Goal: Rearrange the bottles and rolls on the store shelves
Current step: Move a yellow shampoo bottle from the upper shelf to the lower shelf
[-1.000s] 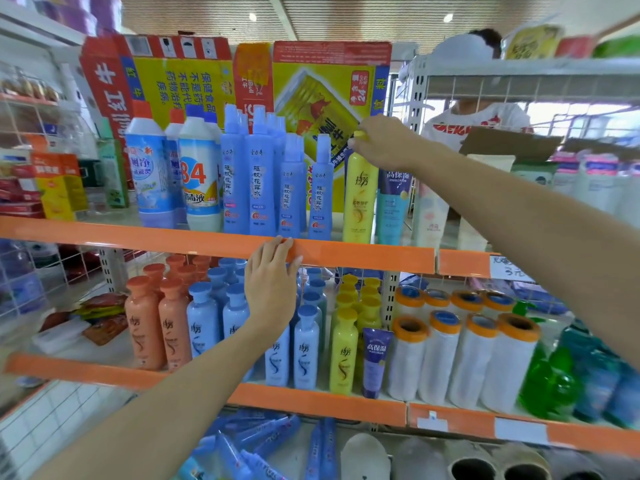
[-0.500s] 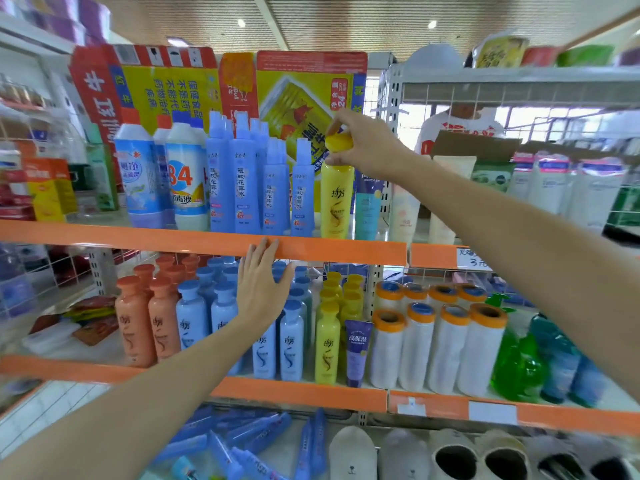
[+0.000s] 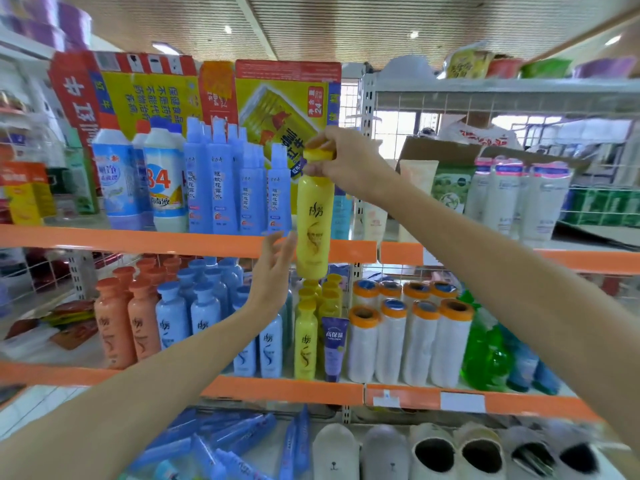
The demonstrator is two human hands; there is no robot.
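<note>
Yellow bottle (image 3: pixel 314 216) hangs off the top shelf (image 3: pixel 138 239) in front of its orange edge, right hand (image 3: pixel 349 161) pinching its cap, left hand (image 3: pixel 273 268) open-fingered just beside its base, holding nothing; not yet placed with the yellow row (image 3: pixel 311 306) below, rolls (image 3: pixel 408 337) untouched.

Yellow bottle (image 3: pixel 314 220), orange shelf edges (image 3: pixel 138 241), white rolls (image 3: pixel 412 344) orange-capped, blue bottles (image 3: pixel 221 188).

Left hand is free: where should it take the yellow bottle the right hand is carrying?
Probably the lower body of the yellow bottle, from its left side. It hangs upright, the right hand covers the cap, and the open left hand is beside that smooth stretch.
</note>
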